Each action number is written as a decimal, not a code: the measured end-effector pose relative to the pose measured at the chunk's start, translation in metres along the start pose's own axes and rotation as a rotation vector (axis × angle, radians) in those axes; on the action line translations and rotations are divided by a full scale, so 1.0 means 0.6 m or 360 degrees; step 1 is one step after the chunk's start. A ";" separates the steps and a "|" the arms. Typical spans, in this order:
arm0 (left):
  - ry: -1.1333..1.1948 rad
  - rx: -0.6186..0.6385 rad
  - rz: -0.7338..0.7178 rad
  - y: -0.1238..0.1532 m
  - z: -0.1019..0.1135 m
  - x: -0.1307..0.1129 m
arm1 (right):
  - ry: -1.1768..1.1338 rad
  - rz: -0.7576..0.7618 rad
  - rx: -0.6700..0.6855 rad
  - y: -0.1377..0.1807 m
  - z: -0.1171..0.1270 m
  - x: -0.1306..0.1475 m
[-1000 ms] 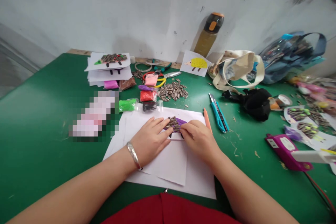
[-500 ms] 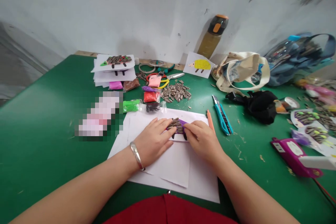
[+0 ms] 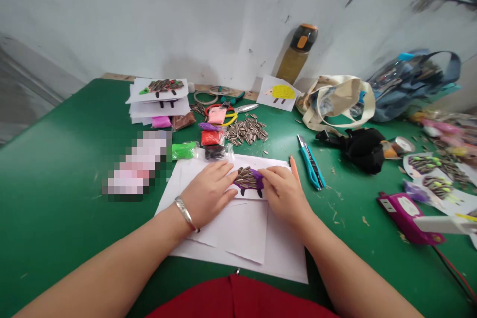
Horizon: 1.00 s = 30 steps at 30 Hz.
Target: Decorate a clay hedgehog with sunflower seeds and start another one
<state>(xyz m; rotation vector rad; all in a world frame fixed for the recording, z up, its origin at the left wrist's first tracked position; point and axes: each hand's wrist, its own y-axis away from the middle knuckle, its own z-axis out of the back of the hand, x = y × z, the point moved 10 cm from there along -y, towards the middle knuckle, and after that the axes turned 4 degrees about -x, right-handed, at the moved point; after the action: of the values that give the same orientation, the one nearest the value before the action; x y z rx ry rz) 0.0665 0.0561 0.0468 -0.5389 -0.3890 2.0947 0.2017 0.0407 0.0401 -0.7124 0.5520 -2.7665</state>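
A small white card [image 3: 233,195] lies on the stacked sheets in front of me, bearing an animal figure of purple clay [image 3: 257,179] with black feet. Overlapping striped sunflower seeds [image 3: 245,177] cover its left and middle part; bare purple shows at the right. My left hand [image 3: 208,193] rests flat over the card's left side, fingers stretched out, fingertips touching the seeds' edge. At the right end of the clay, my right hand [image 3: 286,194] has thumb and fingers pressed together. Whether a seed is between them is hidden.
Beyond the white paper [image 3: 286,253] lie a seed pile [image 3: 246,130], bagged clay [image 3: 212,137] and scissors [image 3: 246,109]. A blue utility knife [image 3: 311,163] and an orange pen [image 3: 294,169] are on the right, near a magenta glue gun [image 3: 404,218]. Finished cards [image 3: 160,90] are stacked back left.
My left hand has drawn back to the left, uncovering more of the seeds. The right hand stays at the purple end, its fingers slightly shifted. The view has tilted a little.
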 end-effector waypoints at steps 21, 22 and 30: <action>-0.0059 0.0185 0.0112 0.000 -0.016 0.022 | 0.0168 0.0029 0.0137 -0.036 -0.046 0.009; -0.0062 0.0187 0.0110 0.000 -0.015 0.021 | 0.0157 0.0025 0.0131 -0.035 -0.045 0.009; -0.0110 0.0192 0.0101 0.000 -0.014 0.019 | 0.0128 0.0002 0.0184 -0.029 -0.046 0.005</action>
<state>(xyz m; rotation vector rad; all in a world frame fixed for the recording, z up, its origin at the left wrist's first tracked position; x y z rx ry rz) 0.0655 0.0663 0.0370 -0.4138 -0.2862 2.1863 0.1832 0.0637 0.0263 -0.5774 0.4032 -2.8088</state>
